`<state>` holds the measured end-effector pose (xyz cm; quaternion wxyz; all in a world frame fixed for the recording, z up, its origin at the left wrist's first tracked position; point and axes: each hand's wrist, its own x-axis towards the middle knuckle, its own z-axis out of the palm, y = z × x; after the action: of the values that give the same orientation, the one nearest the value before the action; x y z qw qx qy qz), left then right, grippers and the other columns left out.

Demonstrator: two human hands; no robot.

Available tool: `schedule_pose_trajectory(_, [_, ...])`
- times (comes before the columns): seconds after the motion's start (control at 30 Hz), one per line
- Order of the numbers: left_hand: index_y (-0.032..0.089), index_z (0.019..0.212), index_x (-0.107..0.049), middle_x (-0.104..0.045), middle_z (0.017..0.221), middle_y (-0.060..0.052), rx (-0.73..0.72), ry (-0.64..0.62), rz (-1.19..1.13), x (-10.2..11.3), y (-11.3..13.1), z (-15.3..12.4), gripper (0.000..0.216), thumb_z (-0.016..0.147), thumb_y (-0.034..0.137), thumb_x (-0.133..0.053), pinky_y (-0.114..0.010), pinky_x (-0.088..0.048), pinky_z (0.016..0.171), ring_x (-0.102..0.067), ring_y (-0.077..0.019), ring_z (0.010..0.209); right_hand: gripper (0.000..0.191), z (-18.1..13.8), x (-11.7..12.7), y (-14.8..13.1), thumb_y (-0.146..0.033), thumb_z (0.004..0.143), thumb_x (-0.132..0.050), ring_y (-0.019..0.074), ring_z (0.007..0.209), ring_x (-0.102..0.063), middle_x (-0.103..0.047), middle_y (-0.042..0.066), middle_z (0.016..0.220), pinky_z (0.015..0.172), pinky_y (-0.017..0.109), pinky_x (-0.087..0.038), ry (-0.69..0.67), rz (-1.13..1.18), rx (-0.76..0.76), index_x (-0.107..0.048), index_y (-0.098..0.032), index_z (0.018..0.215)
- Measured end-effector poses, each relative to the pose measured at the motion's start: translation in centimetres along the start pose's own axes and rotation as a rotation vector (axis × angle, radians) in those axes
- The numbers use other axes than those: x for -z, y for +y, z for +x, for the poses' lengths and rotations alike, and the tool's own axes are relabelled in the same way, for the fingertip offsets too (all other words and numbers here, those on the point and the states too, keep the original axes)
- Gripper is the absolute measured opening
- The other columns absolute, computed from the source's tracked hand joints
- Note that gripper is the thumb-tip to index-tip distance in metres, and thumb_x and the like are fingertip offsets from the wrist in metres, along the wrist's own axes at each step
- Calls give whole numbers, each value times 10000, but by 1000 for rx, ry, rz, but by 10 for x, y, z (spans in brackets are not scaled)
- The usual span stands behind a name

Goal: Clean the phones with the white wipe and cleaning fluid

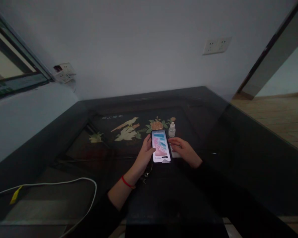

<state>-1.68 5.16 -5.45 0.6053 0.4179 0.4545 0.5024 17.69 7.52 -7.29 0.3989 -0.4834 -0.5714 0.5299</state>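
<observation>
A smartphone (161,145) with a lit pink and blue screen is in front of me, above the dark tabletop. My left hand (146,150) grips its left edge, with the thumb over the border of the screen. From near the phone's lower left corner hangs a strap with small metal charms (144,177). My right hand (185,150) is by the phone's right edge, fingers stretched towards it and slightly apart. Partly hidden under that hand lies a flat white item (175,154), its kind unclear. Just behind stands a small white-capped bottle (172,130).
The dark table (94,109) bears a bird-and-flower picture (126,134). A white cable (64,181) with a yellow tag (15,195) runs along the left front. Wall sockets (217,45) are on the wall behind; a window (12,56) is at left.
</observation>
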Motion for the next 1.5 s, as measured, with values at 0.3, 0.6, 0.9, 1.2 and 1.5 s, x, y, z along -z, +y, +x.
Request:
schedule_pose_trajectory(0.3, [177,1438,-243,-303,1549,-149,-18,-15,17,2,-1,-1,862,622,25,-477,-411,-279,1152,-348,-234,1398,275,-1,0,-1,-140,772,-562,232,1168,-589,-649,122,1194,831,362,-551,-18,-32,12,-613,-188,1038])
schedule_pose_trajectory(0.6, [189,1317,-454,-474,1451,-100,-83,-41,174,5,-2,3,710,632,3,-456,-439,-252,1171,-415,-225,1357,305,-3,0,-2,-124,760,-570,227,1182,-586,-659,89,1181,940,397,-507,-20,-65,37,-632,-205,1047])
schedule_pose_trajectory(0.9, [159,1286,-531,-563,1362,-121,-165,19,420,15,-5,11,578,716,69,-491,-444,-340,1124,-518,-225,1269,314,-4,0,-4,-115,767,-579,228,1176,-593,-659,94,1186,972,412,-491,-24,-78,60,-635,-202,1063])
schedule_pose_trajectory(1.2, [176,1234,-598,-683,1110,-99,-334,109,781,23,3,24,422,834,158,-468,-422,-427,1008,-615,-225,1026,349,-2,-1,-2,-116,756,-598,247,1210,-573,-645,112,1229,970,433,-494,-16,-67,53,-625,-200,1095])
schedule_pose_trajectory(1.5, [180,1238,-617,-661,1054,-111,-398,112,981,23,2,42,414,870,203,-429,-425,-376,1018,-550,-247,1033,363,-1,0,0,-120,758,-588,240,1215,-572,-650,101,1227,888,379,-548,-27,-58,65,-630,-210,1107])
